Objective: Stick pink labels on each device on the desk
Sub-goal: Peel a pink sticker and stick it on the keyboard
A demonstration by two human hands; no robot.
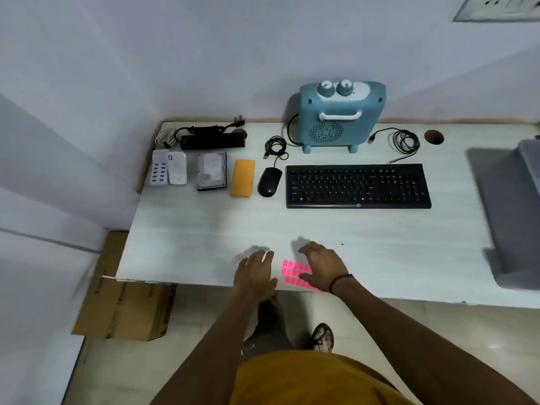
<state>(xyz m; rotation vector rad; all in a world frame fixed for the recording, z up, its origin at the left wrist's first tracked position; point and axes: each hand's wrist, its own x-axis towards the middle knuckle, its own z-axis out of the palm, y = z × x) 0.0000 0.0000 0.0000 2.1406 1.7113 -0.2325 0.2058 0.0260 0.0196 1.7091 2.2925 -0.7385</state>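
White desk (380, 252) set against a pale wall, seen from above. Far row, left to right: black power strip (212, 140) with coiled cords, white multi-port charger (168, 171), bare hard drive (211, 174), orange case (242, 177), black mouse (269, 181) with its bundled cable, black keyboard (358, 185); behind the keyboard stands a blue heater (340, 114) with two knobs on top and a white handle. Near edge: sheet of pink labels (294, 273), lying flat on the desk between my hands and partly covered by the right one. My left hand (257, 274) rests palm down just left of the sheet, fingers straight and spread, holding nothing. My right hand (323, 267) lies over the sheet's right part, fingers loosely extended, thumb touching the labels; it grasps nothing that I can make out. None of the devices shows a pink label. Left of the desk, on the floor, sits a cardboard box (128, 308); at the right edge, a grey tub (520, 206), blurred.
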